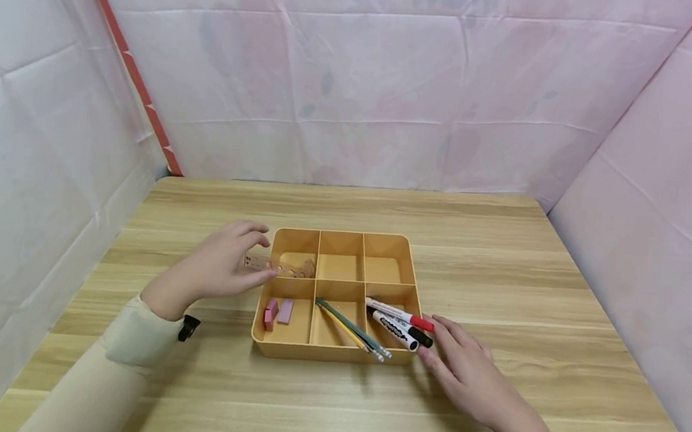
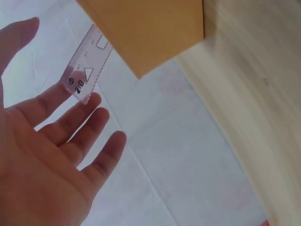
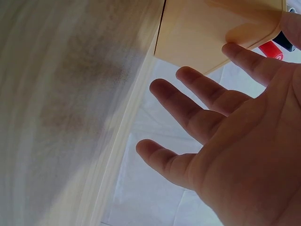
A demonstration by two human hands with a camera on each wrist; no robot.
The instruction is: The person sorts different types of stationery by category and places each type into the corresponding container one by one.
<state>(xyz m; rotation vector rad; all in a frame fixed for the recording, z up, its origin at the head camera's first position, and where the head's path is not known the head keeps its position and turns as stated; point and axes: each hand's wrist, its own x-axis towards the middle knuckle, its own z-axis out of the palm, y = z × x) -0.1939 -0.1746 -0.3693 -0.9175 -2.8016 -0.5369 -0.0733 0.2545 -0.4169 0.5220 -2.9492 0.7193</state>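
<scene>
A yellow divided organizer box (image 1: 283,350) sits on the table. A clear pinkish ruler (image 1: 259,263) lies in its back left compartment, one end sticking out past the left wall. My left hand (image 1: 225,260) is beside that end, its thumb apart from the fingers; in the left wrist view the ruler's tip meets the fingers (image 2: 75,127) without being gripped. At the right wall my right hand (image 1: 471,377) has its fingers extended, one fingertip near or against the box. White markers (image 1: 396,313) with red and black caps lean out of the front right compartment beside it.
Pencils (image 1: 350,328) slant out over the front wall from the front middle compartment. Small pink and purple blocks (image 1: 285,311), resembling erasers, lie at front left. The wooden table (image 1: 327,416) is bordered by pale cloth walls (image 1: 370,93) at the back and sides.
</scene>
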